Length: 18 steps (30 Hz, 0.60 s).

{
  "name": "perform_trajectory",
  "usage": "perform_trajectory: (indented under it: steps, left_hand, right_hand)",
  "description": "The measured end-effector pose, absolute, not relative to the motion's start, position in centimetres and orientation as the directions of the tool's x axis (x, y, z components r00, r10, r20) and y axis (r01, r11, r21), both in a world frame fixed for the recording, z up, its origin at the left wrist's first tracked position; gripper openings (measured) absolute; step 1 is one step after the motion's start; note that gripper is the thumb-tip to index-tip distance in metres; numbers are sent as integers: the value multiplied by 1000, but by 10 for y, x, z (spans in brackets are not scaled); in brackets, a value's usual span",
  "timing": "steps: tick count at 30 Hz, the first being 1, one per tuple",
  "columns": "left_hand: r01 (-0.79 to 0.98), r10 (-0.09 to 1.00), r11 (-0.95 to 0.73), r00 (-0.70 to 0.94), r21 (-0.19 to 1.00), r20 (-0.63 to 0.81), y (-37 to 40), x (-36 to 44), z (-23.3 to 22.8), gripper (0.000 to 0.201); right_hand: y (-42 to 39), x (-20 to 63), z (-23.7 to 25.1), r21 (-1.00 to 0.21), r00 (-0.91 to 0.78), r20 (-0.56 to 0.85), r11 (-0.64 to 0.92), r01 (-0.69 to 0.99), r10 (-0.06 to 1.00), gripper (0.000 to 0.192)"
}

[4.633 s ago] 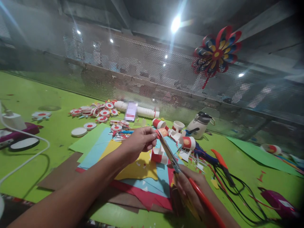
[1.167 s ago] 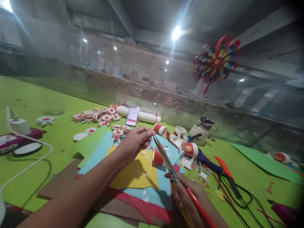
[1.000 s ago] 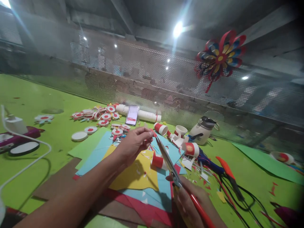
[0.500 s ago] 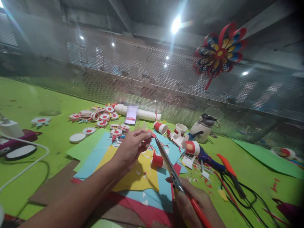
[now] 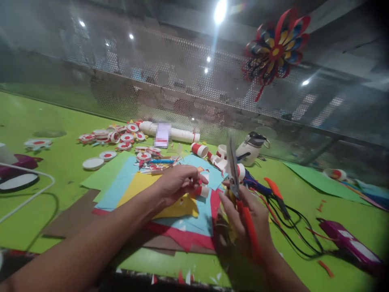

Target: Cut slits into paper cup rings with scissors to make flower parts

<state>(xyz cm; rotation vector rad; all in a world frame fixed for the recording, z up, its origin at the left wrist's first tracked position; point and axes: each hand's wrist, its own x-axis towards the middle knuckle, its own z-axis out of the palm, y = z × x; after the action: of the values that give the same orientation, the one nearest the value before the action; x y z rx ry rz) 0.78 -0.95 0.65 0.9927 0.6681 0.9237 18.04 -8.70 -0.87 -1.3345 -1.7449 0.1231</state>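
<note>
My left hand (image 5: 179, 184) closes its grip on a small red-and-white paper cup (image 5: 202, 190) lying on its side over the flat, overlapping coloured paper sheets (image 5: 170, 202) at the bench's (image 5: 60, 162) centre. At three o'clock from it, my right hand (image 5: 247, 225) wraps the smooth orange handles of the scissors (image 5: 235, 178), whose thin metal blades point up toward twelve, closed together. More cylindrical paper cups (image 5: 200, 150) lie at twelve o'clock.

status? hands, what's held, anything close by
Left hand shut on red-and-white paper cup. Right hand shut on scissors, blades up. Coloured paper sheets underneath.
</note>
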Motion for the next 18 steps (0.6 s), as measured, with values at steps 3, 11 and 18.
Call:
perform_trajectory:
  steps: [3, 11, 18]
  left_hand:
    - [-371, 906, 231, 420, 900, -60, -8, 6, 7, 9]
    - [-486, 971, 70, 232, 871, 52, 16, -8, 2, 8]
    - [-524, 969, 49, 231, 850, 86, 21, -6, -5, 13]
  right_hand:
    - [-82, 182, -9, -514, 26, 649, 412, 753, 760, 20]
    - [-57, 199, -25, -543, 53, 553, 312, 779, 832, 29]
    - [-48, 189, -33, -554, 26, 487, 287, 781, 873, 38]
